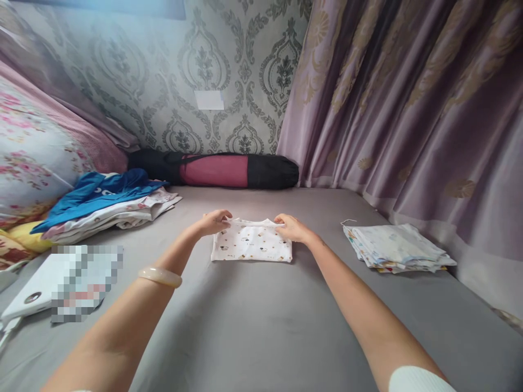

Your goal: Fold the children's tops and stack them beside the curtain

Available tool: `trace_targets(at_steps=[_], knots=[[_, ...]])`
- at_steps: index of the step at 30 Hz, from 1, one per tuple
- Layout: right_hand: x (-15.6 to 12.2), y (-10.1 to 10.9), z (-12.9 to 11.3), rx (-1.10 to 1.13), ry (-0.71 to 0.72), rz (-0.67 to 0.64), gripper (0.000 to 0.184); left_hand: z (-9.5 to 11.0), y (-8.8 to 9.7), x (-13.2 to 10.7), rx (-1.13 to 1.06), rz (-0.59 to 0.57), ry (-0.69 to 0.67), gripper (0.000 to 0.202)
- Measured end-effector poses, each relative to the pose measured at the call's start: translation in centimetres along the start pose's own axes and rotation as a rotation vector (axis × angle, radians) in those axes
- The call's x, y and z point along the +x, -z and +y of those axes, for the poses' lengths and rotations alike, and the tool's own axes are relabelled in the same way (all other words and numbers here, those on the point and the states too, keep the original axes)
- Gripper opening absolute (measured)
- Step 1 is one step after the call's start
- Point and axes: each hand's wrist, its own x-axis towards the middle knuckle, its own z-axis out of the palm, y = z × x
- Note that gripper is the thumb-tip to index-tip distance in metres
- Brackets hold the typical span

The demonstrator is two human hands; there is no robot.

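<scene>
A small white shirt [252, 245] with a print of little brown and black figures lies folded into a flat rectangle on the grey bed sheet [261, 316]. Its neckline shows along the far edge. My left hand [216, 222] pinches the far left corner of the cloth, the thumb over the fold. At the far right corner, my right hand [291, 227] grips the same edge between thumb and fingers. Some fingertips of both hands are hidden behind the fabric. A pale bangle [160, 276] circles my left forearm.
On the right sits a stack of folded printed clothes [402, 247]. At left lie a blue garment [102, 196] on more clothes, a white device [38, 283] with a cable, and a blurred packet [84, 288]. A black-and-red roll bag [214, 170] rests against the wall.
</scene>
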Motion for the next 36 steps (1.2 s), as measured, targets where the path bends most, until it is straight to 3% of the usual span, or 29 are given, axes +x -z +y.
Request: trace_targets(at_steps=[6, 10, 14, 19, 25, 28, 30, 36], knots=[[-2.5, 4.6, -1.0, 0.286, 0.149, -0.19, 0.029, 0.3, 3.9, -2.1, -0.082, -0.225, -0.089, 0.037], [-3.6, 6.7, -1.5, 0.358, 0.139, -0.249, 0.027, 0.6, 5.8, -3.0, -0.159, -0.252, -0.13, 0.036], [-3.2, 6.9, -1.0, 0.351, 0.107, -0.212, 0.025, 0.9, 6.1, -2.8, -0.18, -0.252, -0.164, 0.036], [-1.8, 6.0, -0.3, 0.286, 0.125, -0.071, 0.019, 1.1, 5.1, -1.4, -0.172, -0.122, -0.166, 0.036], [-0.4, 4.4, -0.2, 0.078, 0.22, 0.383, 0.021, 0.6, 3.2, 0.2, 0.029, 0.41, -0.139, 0.031], [-0.4, 2.9, 0.0, -0.106, 0.295, 0.523, 0.028, -0.2, 1.5, 0.3, 0.16, 0.571, -0.185, 0.03], [-0.9, 1.8, 0.2, -0.189, 0.331, 0.529, 0.029, -0.9, 0.1, -0.2, 0.21, 0.605, -0.245, 0.031], [-4.1, -1.0, 1.1, -0.251, 0.377, 0.43, 0.027, -2.6, -3.5, -3.3, 0.264, 0.539, -0.376, 0.031]])
